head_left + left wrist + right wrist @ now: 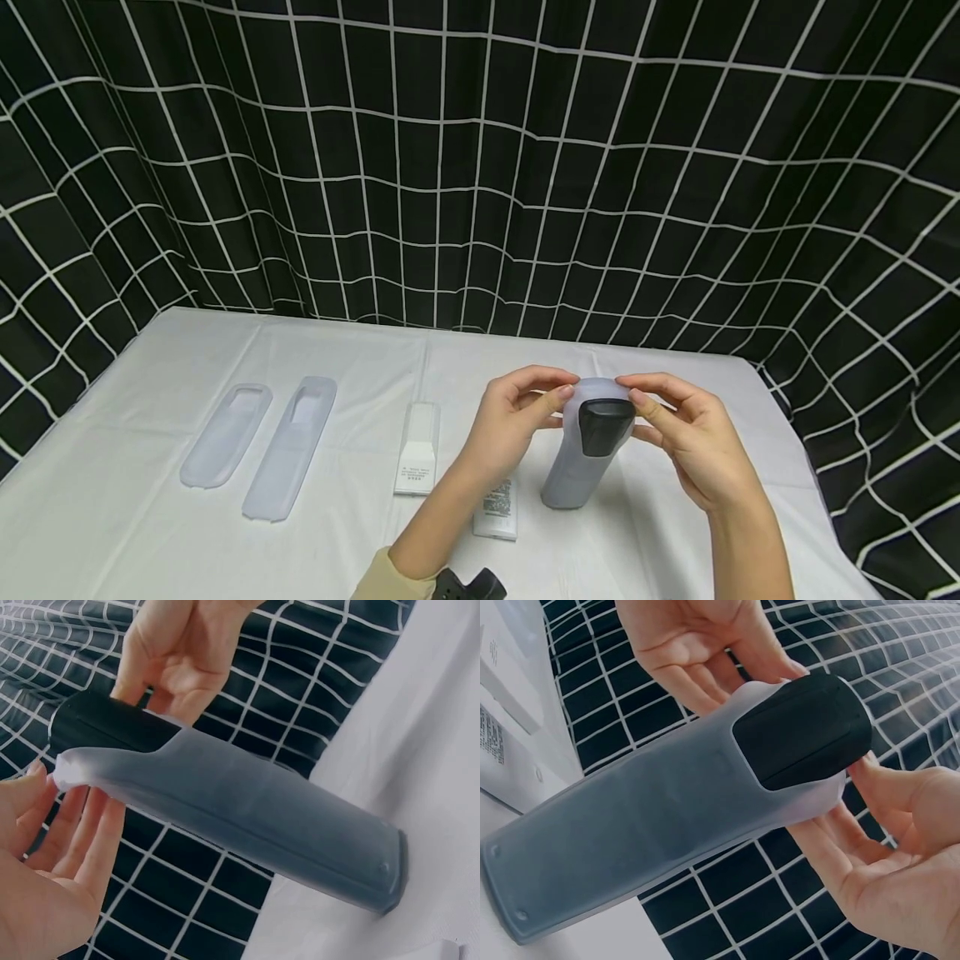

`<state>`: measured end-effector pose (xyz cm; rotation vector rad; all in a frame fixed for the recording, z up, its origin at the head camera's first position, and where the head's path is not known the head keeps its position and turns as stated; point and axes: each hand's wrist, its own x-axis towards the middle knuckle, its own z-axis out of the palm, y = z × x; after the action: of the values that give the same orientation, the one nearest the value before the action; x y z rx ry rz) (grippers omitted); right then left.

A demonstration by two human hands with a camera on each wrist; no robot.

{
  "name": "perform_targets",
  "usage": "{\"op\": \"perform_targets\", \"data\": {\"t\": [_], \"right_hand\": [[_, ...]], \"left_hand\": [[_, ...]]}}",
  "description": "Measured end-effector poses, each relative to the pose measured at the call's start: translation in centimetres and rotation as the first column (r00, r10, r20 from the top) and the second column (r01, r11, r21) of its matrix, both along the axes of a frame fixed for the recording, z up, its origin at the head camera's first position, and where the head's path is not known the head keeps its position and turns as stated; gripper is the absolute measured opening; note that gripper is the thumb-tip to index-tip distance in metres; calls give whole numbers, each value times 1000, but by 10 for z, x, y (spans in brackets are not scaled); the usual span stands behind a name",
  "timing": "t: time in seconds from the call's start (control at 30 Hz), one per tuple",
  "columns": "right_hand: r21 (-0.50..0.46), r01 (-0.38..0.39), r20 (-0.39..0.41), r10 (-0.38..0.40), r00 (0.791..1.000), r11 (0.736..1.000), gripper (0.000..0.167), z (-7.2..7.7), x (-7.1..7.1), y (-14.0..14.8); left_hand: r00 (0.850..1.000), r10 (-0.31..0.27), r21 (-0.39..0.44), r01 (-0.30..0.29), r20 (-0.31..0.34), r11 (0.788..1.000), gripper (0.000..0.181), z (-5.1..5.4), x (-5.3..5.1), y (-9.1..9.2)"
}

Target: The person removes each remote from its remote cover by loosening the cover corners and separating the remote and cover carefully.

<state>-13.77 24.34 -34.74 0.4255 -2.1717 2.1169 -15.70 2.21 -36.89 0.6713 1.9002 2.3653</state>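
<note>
A translucent silicone sleeve [573, 475] stands on end on the white cloth, leaning slightly. It encloses a dark device, apparently a remote control, whose black end [806, 731] shows through the opening at the top. My left hand [517, 412] pinches the sleeve's upper rim on the left side between thumb and fingers. On the opposite side, my right hand [690, 437] pinches the rim in the same way. In the left wrist view the sleeve's stretched edge [71, 769] is held at the fingertips. Most of the device is hidden inside the sleeve.
Two more translucent sleeves, one shorter [227, 437] and one longer [291, 450], lie at the left. A white item in clear wrapping [417, 450] lies mid-table. Beside my left forearm is a packet with a printed code [497, 508]. A black grid-patterned curtain [480, 167] hangs behind.
</note>
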Motion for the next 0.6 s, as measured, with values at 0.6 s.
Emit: {"op": "perform_targets", "data": {"t": [0.6], "right_hand": [[23,-105,-94,107,990,994,38,3,5,5]], "left_hand": [[999,-42,-15,42,-8,999,30,-3,-1,-1]]}}
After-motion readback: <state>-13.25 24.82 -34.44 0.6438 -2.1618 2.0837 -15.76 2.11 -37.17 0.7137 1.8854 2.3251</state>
